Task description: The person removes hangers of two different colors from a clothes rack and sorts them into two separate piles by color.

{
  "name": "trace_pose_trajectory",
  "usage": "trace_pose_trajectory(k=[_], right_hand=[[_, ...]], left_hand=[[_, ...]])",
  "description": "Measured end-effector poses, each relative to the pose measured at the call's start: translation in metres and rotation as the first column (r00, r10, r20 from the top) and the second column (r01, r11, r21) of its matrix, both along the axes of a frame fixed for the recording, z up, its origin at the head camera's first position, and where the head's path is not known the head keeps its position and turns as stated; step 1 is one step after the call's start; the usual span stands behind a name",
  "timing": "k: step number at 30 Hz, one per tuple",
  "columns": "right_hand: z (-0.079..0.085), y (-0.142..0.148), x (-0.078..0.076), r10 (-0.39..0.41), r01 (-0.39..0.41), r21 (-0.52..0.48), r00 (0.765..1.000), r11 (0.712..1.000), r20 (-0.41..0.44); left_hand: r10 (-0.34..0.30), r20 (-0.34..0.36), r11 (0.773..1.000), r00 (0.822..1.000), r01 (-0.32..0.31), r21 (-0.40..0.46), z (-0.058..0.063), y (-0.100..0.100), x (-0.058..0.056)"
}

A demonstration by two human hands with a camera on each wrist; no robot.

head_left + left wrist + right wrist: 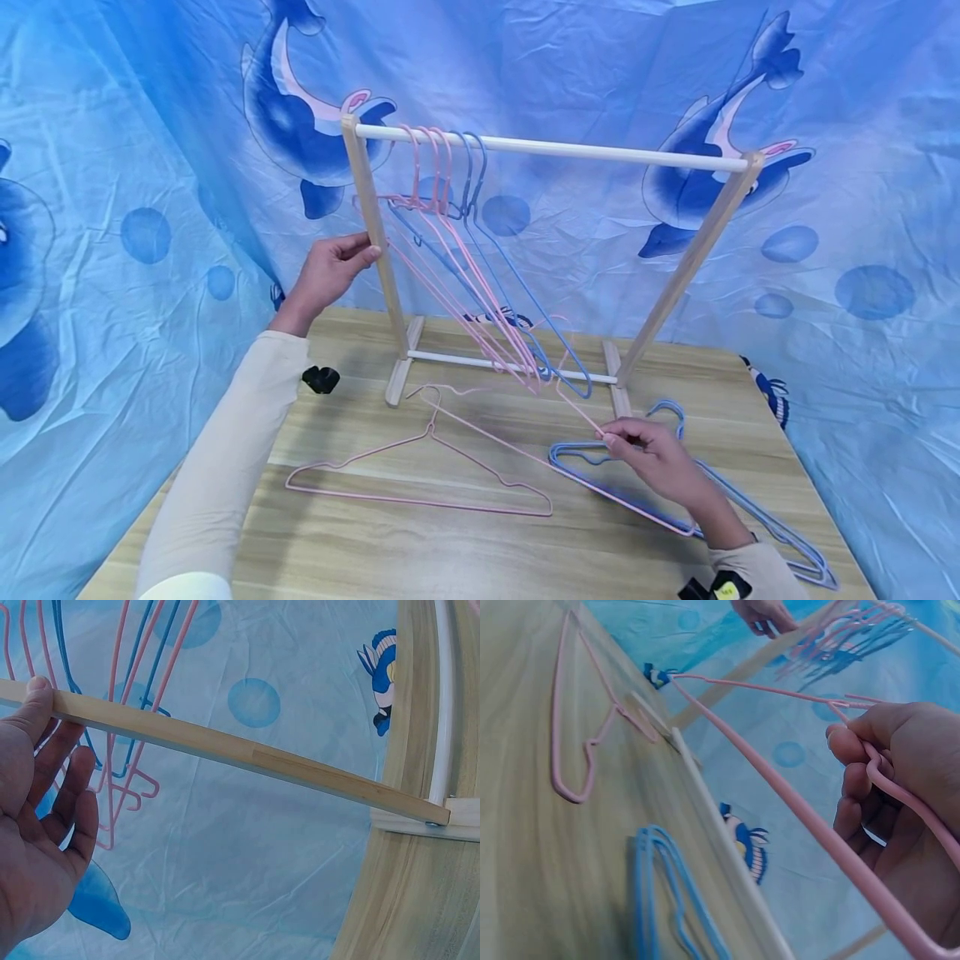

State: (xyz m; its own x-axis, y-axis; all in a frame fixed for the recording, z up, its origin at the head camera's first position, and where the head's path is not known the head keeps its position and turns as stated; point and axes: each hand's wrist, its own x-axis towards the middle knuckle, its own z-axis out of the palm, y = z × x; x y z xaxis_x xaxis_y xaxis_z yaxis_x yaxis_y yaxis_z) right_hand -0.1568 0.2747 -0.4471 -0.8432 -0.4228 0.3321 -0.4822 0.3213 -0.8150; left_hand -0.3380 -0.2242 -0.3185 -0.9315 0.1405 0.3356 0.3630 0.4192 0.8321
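My left hand (326, 271) pinches the left wooden post (393, 308) of a small clothes rack, thumb in front and fingers behind. In my right hand (656, 462) is a pink clothes hanger (802, 810), gripped by one sloping arm between thumb and fingers. It is held tilted above the table, and its long bar passes over blue hangers (780, 521) at the right in the head view. Several pink hangers (416, 167) and blue hangers (517, 271) hang by their hooks toward the left of the white top rail (585, 150).
Another pink hanger (420, 502) lies flat on the wooden table (450, 554), in front of the rack. A white lower rail (450, 358) joins the rack's feet. Behind everything hangs a blue curtain (570, 50) with dolphins on it.
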Motion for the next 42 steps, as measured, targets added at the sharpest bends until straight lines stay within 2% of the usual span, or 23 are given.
trace_pose_trajectory(k=[10, 15, 23, 26, 34, 42], right_hand=[[-0.022, -0.025, -0.008, 0.105, -0.098, -0.07, 0.989, 0.993, 0.103], [-0.031, -0.042, -0.016, 0.192, -0.17, -0.134, 0.965, 0.976, 0.177], [-0.038, -0.075, -0.024, 0.26, -0.23, -0.143, 0.93, 0.963, 0.26], [-0.04, -0.086, -0.027, 0.272, -0.237, -0.147, 0.915, 0.96, 0.298], [-0.048, -0.111, -0.037, 0.263, -0.237, -0.115, 0.899, 0.965, 0.351], [-0.06, -0.132, -0.044, 0.29, -0.265, -0.118, 0.892, 0.957, 0.348]], left_hand=[[-0.003, 0.002, 1.0, 1.0, 0.003, 0.003, 0.0, 0.001, -0.002], [0.002, -0.003, 1.0, 1.0, -0.002, 0.001, 0.0, 0.0, -0.002], [0.0, -0.022, 1.0, 1.0, 0.0, -0.004, -0.001, 0.001, -0.002], [0.001, -0.023, 1.0, 1.0, -0.001, -0.003, -0.001, 0.001, -0.001], [0.001, -0.026, 1.0, 1.0, -0.001, 0.007, -0.001, 0.001, -0.001], [0.003, -0.027, 1.0, 1.0, -0.003, 0.001, -0.002, 0.001, -0.002]])
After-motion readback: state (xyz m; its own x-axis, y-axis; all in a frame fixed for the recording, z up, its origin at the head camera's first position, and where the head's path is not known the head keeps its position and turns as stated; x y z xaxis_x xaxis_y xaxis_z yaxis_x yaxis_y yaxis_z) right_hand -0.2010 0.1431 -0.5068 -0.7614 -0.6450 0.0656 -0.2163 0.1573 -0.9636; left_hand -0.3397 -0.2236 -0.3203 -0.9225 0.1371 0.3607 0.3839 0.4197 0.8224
